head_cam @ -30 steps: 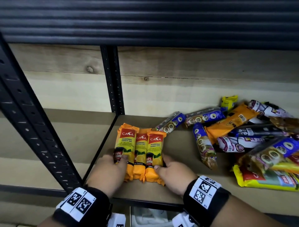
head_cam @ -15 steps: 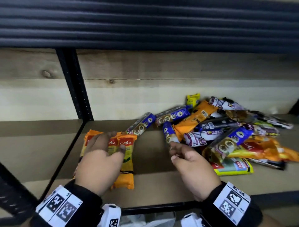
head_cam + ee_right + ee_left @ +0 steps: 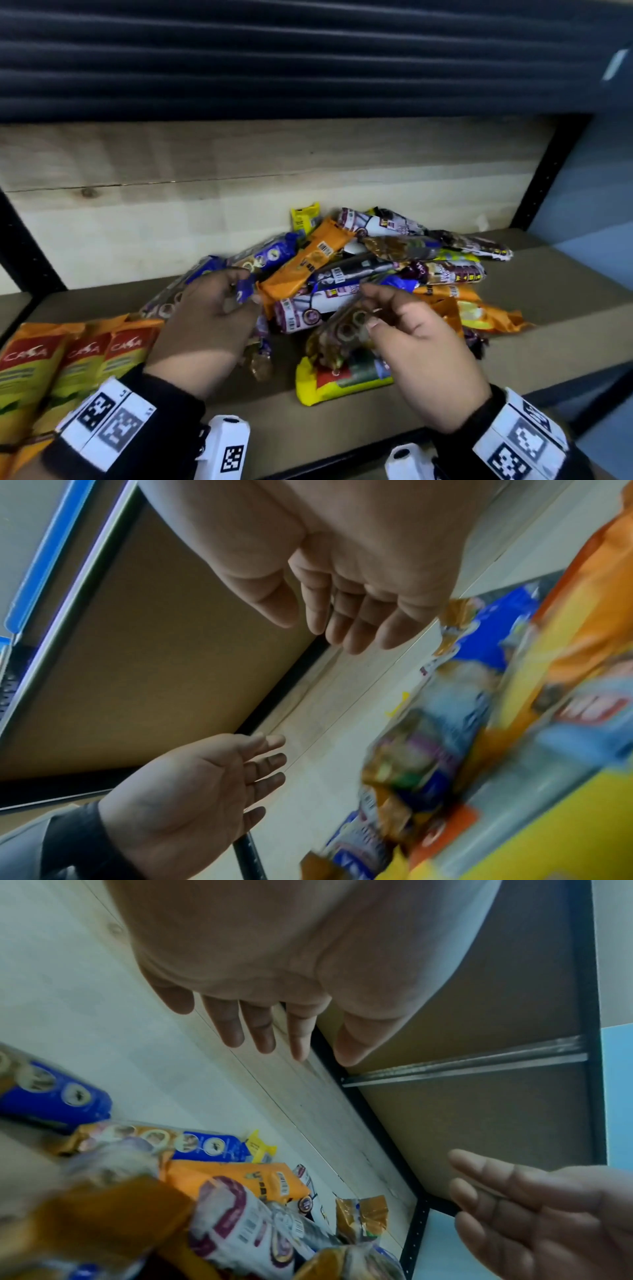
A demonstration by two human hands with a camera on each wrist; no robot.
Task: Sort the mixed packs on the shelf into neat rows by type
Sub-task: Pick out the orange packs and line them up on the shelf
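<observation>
A mixed pile of packs (image 3: 359,274) lies mid-shelf against the back: blue ones (image 3: 274,253), a plain orange one (image 3: 308,263), white-and-purple ones (image 3: 305,310), a black one (image 3: 356,270) and a yellow one (image 3: 342,385) at the front. Three orange-and-yellow CASA packs (image 3: 78,359) lie side by side at the lower left. My left hand (image 3: 212,315) hovers over the pile's left edge. Over the pile's front hangs my right hand (image 3: 404,329). The wrist views show the left fingers (image 3: 260,1026) and right fingers (image 3: 342,620) straight, holding nothing.
The brown shelf board (image 3: 531,342) has bare room to the right of the pile and along its front edge. A pale wooden back wall (image 3: 171,212) closes the rear. Black uprights stand at the right (image 3: 548,171) and left (image 3: 20,246). A dark ribbed shelf (image 3: 308,68) hangs overhead.
Both hands let go of the row of three CASA packs and moved right to the mixed pile. The head view swung right with them.
</observation>
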